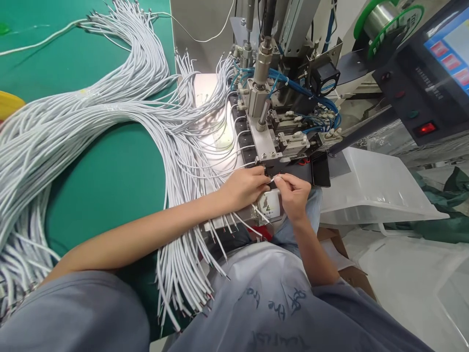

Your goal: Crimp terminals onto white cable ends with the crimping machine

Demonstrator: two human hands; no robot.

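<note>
Close together at the front of a soldering machine [258,112], my two hands meet around one thin white cable [272,180]. My left hand [245,187] is closed on the cable near its end. The fingertips of my right hand [294,193] pinch that end; its small wires are mostly hidden by the fingers. Under my left forearm hangs a thick bundle of white cables [183,264] with stripped ends. Several more cables run from the bundle into the black slots [248,146] along the machine's side.
Long cable bundles [120,73] lie over the green table [110,181] at left. A green-rimmed wire spool [381,22] and a control panel [421,83] with a lit red switch stand at right. Below them is a translucent plastic bin [381,190].
</note>
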